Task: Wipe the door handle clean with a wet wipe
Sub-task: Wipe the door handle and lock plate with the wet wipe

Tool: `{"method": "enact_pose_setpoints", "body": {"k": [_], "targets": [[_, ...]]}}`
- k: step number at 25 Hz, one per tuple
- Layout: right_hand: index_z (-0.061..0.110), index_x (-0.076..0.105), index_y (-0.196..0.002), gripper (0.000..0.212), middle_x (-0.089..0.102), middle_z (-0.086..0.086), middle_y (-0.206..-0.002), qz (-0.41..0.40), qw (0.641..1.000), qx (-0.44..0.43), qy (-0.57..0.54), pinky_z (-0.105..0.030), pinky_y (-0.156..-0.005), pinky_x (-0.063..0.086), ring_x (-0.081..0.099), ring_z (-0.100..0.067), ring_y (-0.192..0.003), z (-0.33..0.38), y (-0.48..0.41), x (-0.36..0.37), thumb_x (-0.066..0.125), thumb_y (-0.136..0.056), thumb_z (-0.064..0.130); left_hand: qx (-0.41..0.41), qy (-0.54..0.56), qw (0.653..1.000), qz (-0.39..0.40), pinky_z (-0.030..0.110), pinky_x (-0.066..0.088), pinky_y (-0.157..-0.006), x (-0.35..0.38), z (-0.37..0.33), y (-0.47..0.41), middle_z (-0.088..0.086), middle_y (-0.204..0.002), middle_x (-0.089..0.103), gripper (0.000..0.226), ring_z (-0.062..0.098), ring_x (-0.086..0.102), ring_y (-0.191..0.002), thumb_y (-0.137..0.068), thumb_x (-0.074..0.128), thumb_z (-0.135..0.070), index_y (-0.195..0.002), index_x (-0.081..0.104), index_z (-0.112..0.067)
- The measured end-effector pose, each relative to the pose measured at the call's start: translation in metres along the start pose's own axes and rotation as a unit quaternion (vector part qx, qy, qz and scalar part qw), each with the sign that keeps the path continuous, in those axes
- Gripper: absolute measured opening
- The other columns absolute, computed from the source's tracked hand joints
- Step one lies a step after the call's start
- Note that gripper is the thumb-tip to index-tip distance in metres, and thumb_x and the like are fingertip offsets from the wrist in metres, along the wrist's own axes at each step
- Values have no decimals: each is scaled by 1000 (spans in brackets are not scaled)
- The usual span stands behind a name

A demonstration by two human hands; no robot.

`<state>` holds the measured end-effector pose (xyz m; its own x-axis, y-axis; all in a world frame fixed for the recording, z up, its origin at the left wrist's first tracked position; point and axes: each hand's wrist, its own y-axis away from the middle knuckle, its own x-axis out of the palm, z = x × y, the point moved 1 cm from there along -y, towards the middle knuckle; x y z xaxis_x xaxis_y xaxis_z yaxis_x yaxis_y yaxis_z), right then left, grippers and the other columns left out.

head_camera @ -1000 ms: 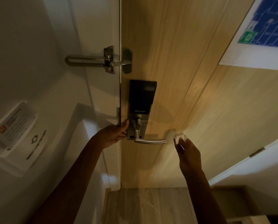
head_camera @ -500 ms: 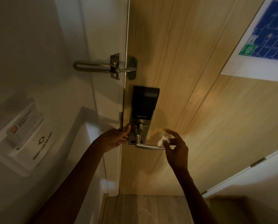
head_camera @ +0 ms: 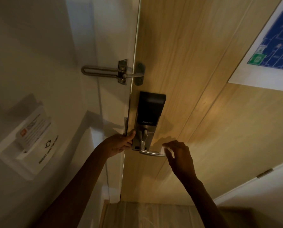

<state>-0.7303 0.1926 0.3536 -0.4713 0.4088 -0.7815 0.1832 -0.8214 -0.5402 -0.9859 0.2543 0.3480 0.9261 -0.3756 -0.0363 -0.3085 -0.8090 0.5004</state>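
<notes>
A silver lever door handle (head_camera: 151,152) juts right from a black and silver smart lock (head_camera: 149,116) on a wooden door (head_camera: 186,79). My right hand (head_camera: 178,155) pinches a small white wet wipe (head_camera: 164,151) against the free end of the lever. My left hand (head_camera: 121,143) grips the door's edge beside the lock plate, thumb resting on the plate's left side. Most of the wipe is hidden behind my fingers.
A metal swing-bar door guard (head_camera: 114,73) spans frame and door above the lock. A key-card holder (head_camera: 28,137) hangs on the white wall at left. An evacuation plan (head_camera: 272,51) is stuck on the door at upper right. Wooden floor (head_camera: 145,214) lies below.
My right hand has moved left from the bare door panel to the lever's tip, bringing the wipe into contact with it. The left hand has stayed on the door edge.
</notes>
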Motion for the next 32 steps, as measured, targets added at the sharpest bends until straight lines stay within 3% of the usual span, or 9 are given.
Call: {"method": "enact_pose_setpoints", "body": {"k": [4,6,9,12,17,21,26,29,32], "targets": [[13,72,-103,20,72,-5,-103,44,996,-63,35,-20,-84,44,66,-19,-96,-6,5,0,68,-84,12,-5,4,1000,0,39,31,-111,-1,0,-1,20,-135,54,100,27,51,-126,-66,55,-72,-134,45,2],[19,70,-107,22,71,1,-105,83,996,-44,1,-20,-84,46,65,-14,-96,-12,6,-1,59,-90,25,-4,5,1000,-1,40,31,-112,-1,1,-2,20,-134,55,100,27,51,-125,-66,56,-72,-133,46,2],[26,71,-99,18,71,12,-91,147,987,28,-65,-23,-70,52,63,-2,-80,-15,-4,-1,60,-91,38,0,6,1000,-2,39,32,-109,-1,1,-2,20,-133,55,96,28,51,-125,-68,55,-70,-131,47,3],[25,73,-90,9,70,15,-85,135,981,71,-119,-25,-71,54,63,3,-78,-21,-11,-2,69,-86,32,0,2,1000,3,38,34,-107,-1,1,-2,20,-132,56,96,28,51,-126,-68,55,-70,-131,48,2],[19,73,-87,19,71,11,-83,97,984,89,-120,-9,-64,44,60,8,-69,10,-8,17,62,-90,33,2,4,1000,3,37,36,-106,-2,2,-2,17,-131,57,96,27,52,-124,-66,56,-72,-129,49,0],[23,76,-82,26,73,10,-80,80,984,93,-126,-17,-62,52,64,3,-67,41,-14,42,63,-87,45,-4,-1,1000,-5,28,40,-92,0,0,-2,16,-129,59,89,22,56,-116,-71,54,-71,-126,52,-1],[28,75,-80,8,73,14,-82,129,974,163,-87,-27,-75,56,66,2,-75,-13,-14,0,75,-78,35,1,-1,1000,-9,30,38,-96,-1,3,-4,17,-129,59,77,25,54,-120,-82,50,-64,-125,53,0],[21,73,-83,11,74,6,-81,102,984,124,-80,-28,-72,56,70,-8,-73,19,-15,22,69,-84,32,2,-7,1000,-10,25,42,-84,-1,1,-3,17,-127,61,77,22,57,-113,-80,50,-65,-122,55,-1],[20,71,-82,21,73,3,-80,86,989,110,-58,-28,-71,52,69,-14,-68,53,-19,48,62,-88,38,1,-2,1000,-3,27,39,-91,-1,2,-5,16,-127,60,80,23,56,-116,-78,51,-67,-124,53,-2]]}}
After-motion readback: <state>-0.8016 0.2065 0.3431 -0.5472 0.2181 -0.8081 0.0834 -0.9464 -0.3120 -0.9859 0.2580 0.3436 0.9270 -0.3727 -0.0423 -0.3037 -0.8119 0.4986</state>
